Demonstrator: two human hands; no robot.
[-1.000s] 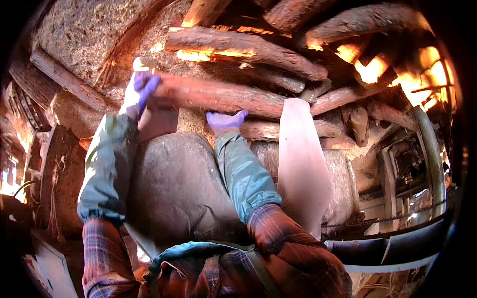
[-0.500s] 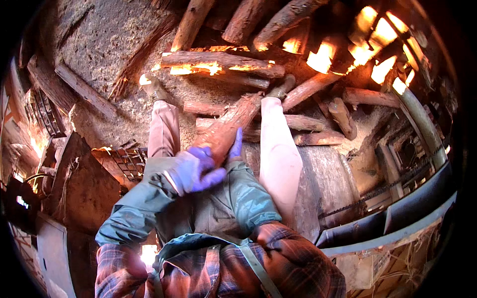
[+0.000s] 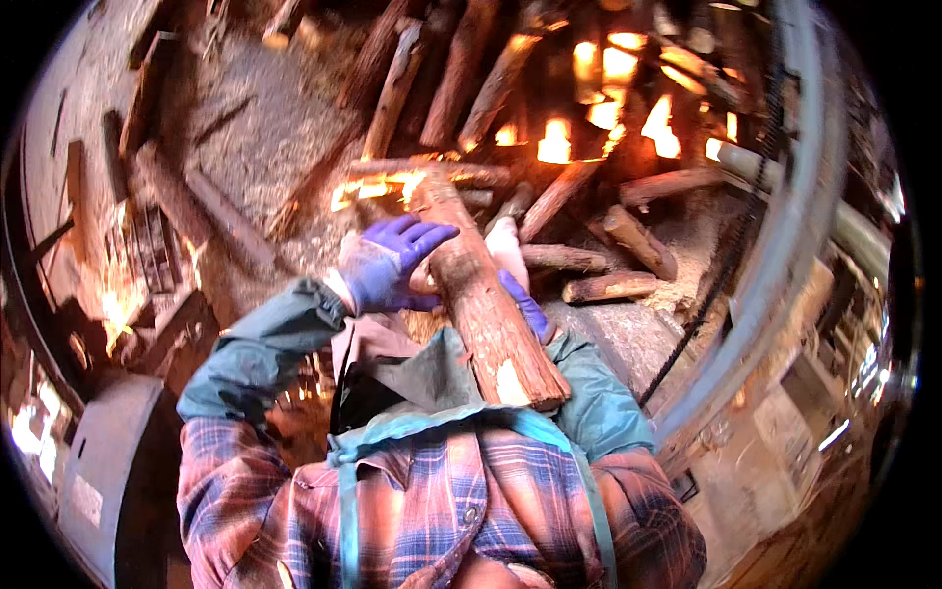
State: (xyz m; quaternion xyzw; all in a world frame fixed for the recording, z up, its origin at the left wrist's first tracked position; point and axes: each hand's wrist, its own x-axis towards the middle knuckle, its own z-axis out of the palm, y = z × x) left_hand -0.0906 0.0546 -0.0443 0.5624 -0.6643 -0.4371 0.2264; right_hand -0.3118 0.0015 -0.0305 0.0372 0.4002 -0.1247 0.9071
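Note:
A thick reddish-brown log point(image 3: 481, 294) with rough, partly peeled bark lies lengthwise up my front, its near end against my chest and its far end pointing toward the other logs. My left hand point(image 3: 383, 267), in a purple glove, presses on the log's left side with its fingers reaching over the top. On the opposite side, my right hand point(image 3: 528, 308) in a like glove supports the log from beneath. Only part of that hand shows; the log hides the rest. Beneath the log hangs my grey-green apron point(image 3: 412, 378).
Several logs point(image 3: 638, 240) lie scattered ahead and to the right on dusty ground point(image 3: 265, 108). A pale curved rail point(image 3: 731, 353) with a dark chain beside it bounds the right. At left stand a grey metal box point(image 3: 108, 471) and more logs point(image 3: 231, 218).
The log has come up from between my legs to my chest. My left hand has moved up along it, and my right hand is now at its right side. The view has shifted.

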